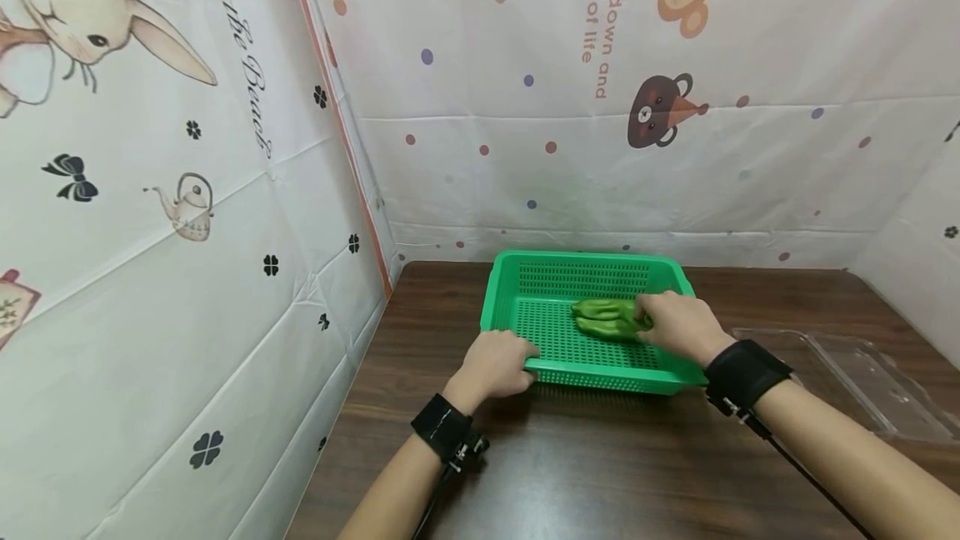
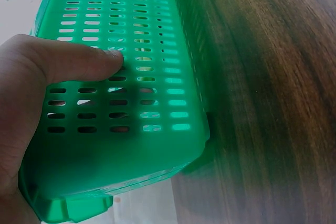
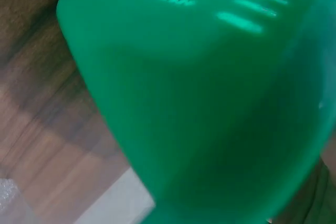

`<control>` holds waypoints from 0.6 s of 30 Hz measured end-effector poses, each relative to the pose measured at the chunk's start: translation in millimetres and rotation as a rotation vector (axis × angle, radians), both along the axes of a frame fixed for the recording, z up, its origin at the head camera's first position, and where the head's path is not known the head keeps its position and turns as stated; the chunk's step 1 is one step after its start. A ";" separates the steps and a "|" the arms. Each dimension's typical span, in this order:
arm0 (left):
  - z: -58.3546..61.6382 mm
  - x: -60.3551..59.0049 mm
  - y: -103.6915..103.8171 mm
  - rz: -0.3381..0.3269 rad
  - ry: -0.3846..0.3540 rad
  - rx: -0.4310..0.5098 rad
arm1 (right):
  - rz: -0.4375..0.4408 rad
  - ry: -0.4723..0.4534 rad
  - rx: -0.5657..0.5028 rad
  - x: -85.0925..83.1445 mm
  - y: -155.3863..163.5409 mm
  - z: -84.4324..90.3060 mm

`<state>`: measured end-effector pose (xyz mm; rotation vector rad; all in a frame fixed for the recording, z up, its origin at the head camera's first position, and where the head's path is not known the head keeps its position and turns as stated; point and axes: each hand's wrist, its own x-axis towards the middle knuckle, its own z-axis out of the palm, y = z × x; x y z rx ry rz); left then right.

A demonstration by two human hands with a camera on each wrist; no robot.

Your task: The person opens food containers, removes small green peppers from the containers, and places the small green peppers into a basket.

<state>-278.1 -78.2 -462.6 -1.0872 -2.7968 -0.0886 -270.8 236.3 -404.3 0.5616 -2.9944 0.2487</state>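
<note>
A green slotted plastic basket [image 1: 592, 267] sits on the dark wooden table [image 1: 585, 457]. My left hand [image 1: 497, 362] grips its near left rim, and the left wrist view shows the thumb pressed against the basket wall [image 2: 147, 51]. Inside the basket lies a green pepper [image 1: 603, 316]. My right hand [image 1: 678, 323] reaches in over the near right corner with its fingers round the pepper's right end. The right wrist view is filled by the blurred outside of the basket corner [image 3: 210, 103].
A clear plastic tray [image 1: 855, 377] lies on the table to the right of the basket. Patterned white curtains [image 1: 187, 190] close off the left side and the back. Bare tabletop shows in front of the basket.
</note>
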 end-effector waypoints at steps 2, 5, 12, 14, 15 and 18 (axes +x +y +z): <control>-0.1 -0.1 0.2 0.000 0.000 0.000 | 0.010 -0.032 -0.006 -1.1 0.5 -0.8; -0.3 -0.4 0.4 -0.004 -0.003 0.000 | 0.020 -0.076 -0.012 -2.2 1.7 -1.6; 0.3 -0.7 0.2 -0.004 -0.008 -0.005 | 0.016 -0.097 -0.019 -4.1 3.1 -2.4; 0.5 -0.6 0.0 0.000 -0.007 -0.005 | 0.019 -0.094 -0.024 -4.3 2.2 -2.4; 0.4 -0.6 -0.1 0.001 -0.006 -0.005 | 0.020 -0.094 -0.027 -4.3 1.7 -2.5; -0.8 -0.8 -0.3 0.001 -0.004 -0.006 | 0.027 -0.090 -0.032 -3.8 0.0 -4.0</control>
